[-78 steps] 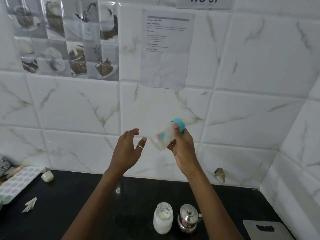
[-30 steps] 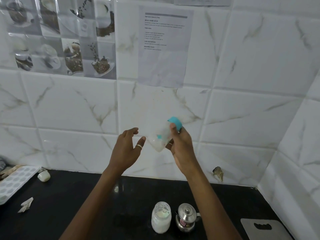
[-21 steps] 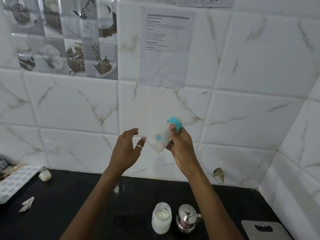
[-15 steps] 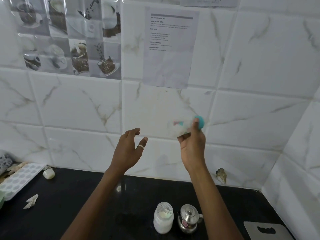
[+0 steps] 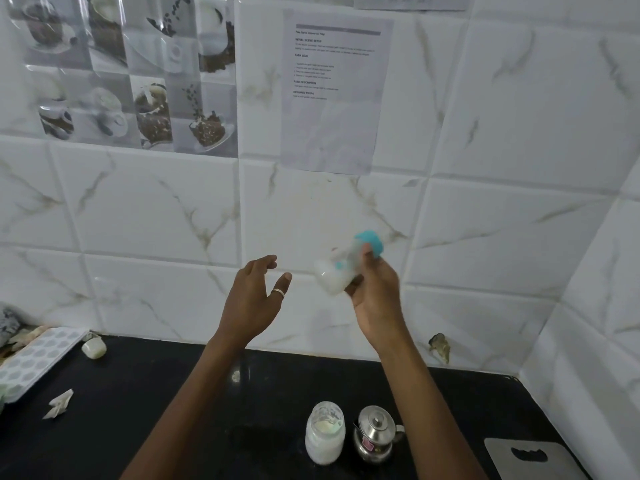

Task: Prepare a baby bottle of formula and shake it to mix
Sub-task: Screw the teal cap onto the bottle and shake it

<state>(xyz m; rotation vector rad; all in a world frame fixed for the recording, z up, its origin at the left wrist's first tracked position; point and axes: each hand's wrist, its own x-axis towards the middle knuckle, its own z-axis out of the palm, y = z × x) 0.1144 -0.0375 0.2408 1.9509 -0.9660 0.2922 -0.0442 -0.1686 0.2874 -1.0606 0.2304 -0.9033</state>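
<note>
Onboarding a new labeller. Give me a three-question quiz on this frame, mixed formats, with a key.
1. Which hand holds the baby bottle?
A. left hand
B. right hand
C. both hands
2. True or false: the left hand is open and touches nothing.
3. Fill in: on the black counter, the steel pot stands to the ____ of the white jar, as the camera sees it.

Key
1. B. The right hand grips it, tilted, teal cap uppermost.
2. True.
3. Right.

Tilted, blurred teal-capped baby bottle (image 5: 341,268)
</note>
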